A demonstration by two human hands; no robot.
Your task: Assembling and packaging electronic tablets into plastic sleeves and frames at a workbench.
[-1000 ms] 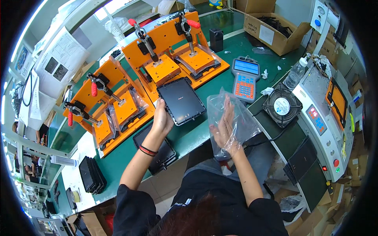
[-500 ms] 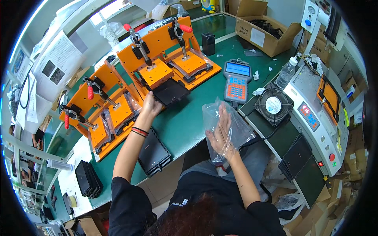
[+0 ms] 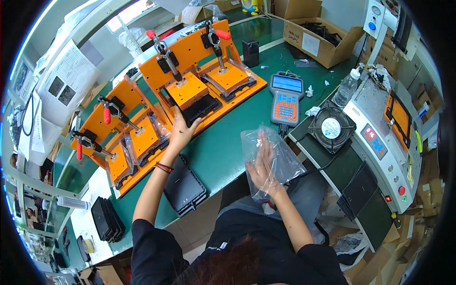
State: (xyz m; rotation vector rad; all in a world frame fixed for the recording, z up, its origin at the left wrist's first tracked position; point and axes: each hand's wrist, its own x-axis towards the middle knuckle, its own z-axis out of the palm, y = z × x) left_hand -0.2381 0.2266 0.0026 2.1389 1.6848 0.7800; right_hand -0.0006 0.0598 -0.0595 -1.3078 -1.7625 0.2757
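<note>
My left hand (image 3: 181, 134) is at the near left corner of a flat black panel (image 3: 199, 109), thumb spread along its near edge and fingers at its left side. The panel sits at an orange clamp fixture (image 3: 187, 90), partly under a raised orange press plate; its far part is hidden. My right hand (image 3: 262, 167) shows through a clear plastic bag (image 3: 289, 164), with its fingers stretched out and thumb apart. Whether the hand is inside the bag or behind it, I cannot tell. Black flat cases (image 3: 185, 187) lie at the table's front edge, near my left forearm.
A second orange clamp fixture (image 3: 130, 137) stands at left, beside stacked black cases (image 3: 107, 221). A blue-grey handheld device (image 3: 286, 99) lies right of the middle. Farther right are a round fan (image 3: 331, 128), a plastic bottle (image 3: 346, 88) and a white control machine (image 3: 380, 142). Behind stands a cardboard box (image 3: 318, 40).
My left hand has brought the black panel left and back into the fixture, and its thumb has spread. The right hand and bag have shifted slightly left and nearer.
</note>
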